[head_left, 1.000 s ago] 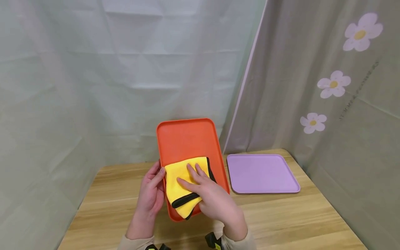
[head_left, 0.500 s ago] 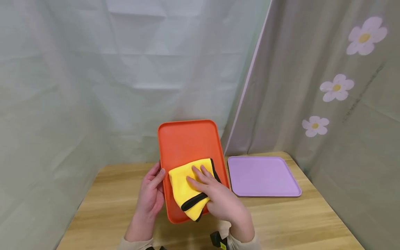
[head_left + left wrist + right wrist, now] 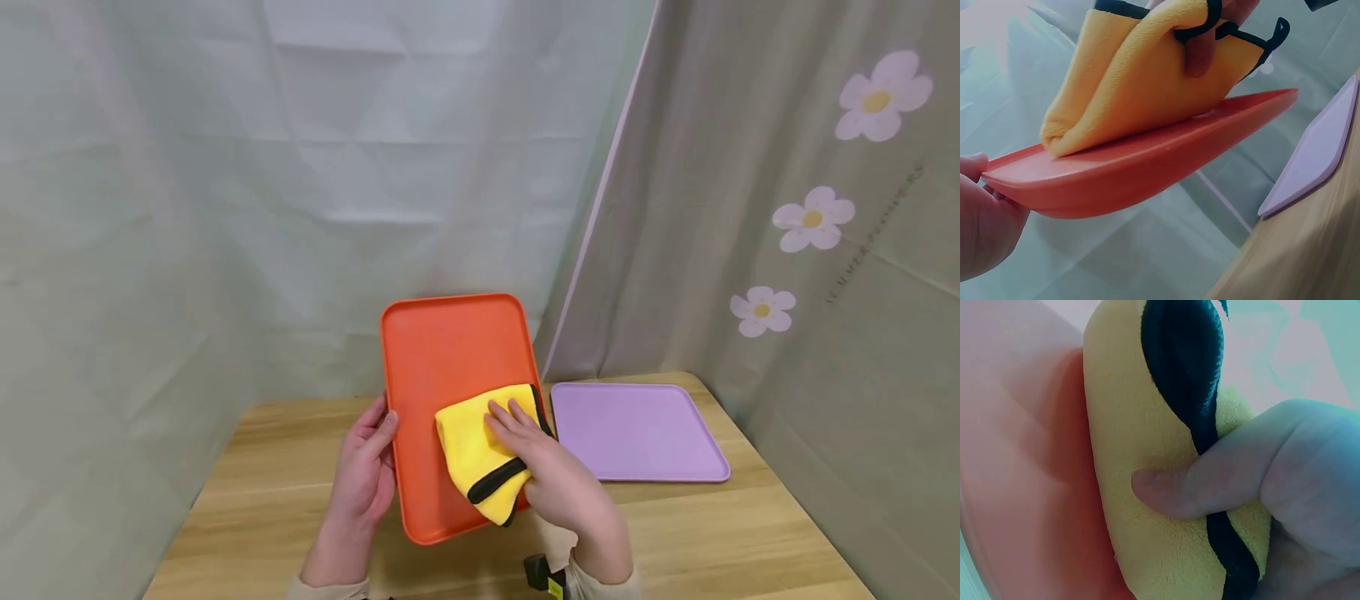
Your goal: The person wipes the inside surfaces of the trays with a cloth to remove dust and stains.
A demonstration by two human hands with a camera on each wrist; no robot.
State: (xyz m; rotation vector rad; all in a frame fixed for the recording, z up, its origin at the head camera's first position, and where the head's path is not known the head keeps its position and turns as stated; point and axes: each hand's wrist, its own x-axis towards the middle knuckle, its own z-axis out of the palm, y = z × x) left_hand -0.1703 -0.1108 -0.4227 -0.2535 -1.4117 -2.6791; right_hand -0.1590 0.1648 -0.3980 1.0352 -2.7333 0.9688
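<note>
Left hand (image 3: 363, 471) is clamping orange tray (image 3: 453, 358), right hand (image 3: 551, 471) pinching yellow cloth (image 3: 470, 442), purple tray (image 3: 645, 432) lying beyond right hand.

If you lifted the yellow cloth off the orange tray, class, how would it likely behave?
The yellow cloth is probably floppy, given its soft, rounded folds. It may unfold if lifted by one edge, as its layers look loose. Its fuzzy surface suggests little slipping.

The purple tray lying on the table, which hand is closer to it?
The right hand. It holds the yellow cloth on the orange tray, just left of the purple tray; the left hand is farther left, gripping the orange tray's left edge.
</note>
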